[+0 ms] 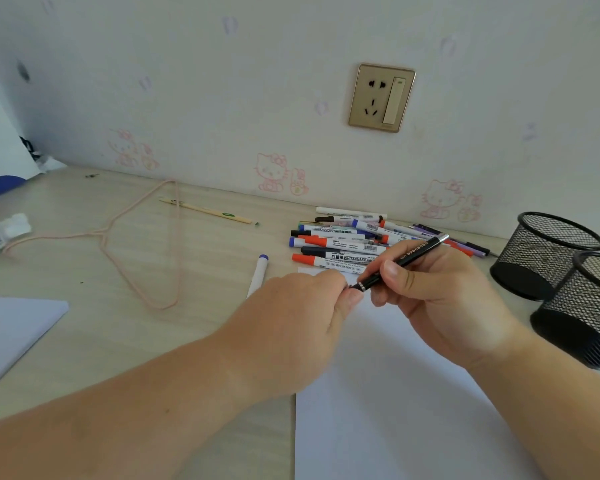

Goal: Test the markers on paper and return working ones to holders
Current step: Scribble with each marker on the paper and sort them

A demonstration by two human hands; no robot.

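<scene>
My right hand (pixel 440 299) grips a slim black pen (pixel 407 259) by its barrel, tail end pointing up and right. My left hand (pixel 302 313) pinches the pen's front end, near its silver ring; the tip itself is hidden by my fingers. Both hands hover over the far end of a white sheet of paper (pixel 395 410). Behind them lies a pile of whiteboard markers (pixel 343 240) with red, blue and black caps. A single blue-capped marker (pixel 258 271) lies apart, left of the pile. Two black mesh holders (pixel 548 254) (pixel 586 310) stand at the right.
A pink wire hanger (pixel 136 244) and a wooden stick (pixel 205 209) lie on the desk at the left. More white paper (pixel 11 327) sits at the left edge, above it a crumpled wrapper (pixel 0 233). A wall socket (pixel 381 98) is on the wall behind the desk.
</scene>
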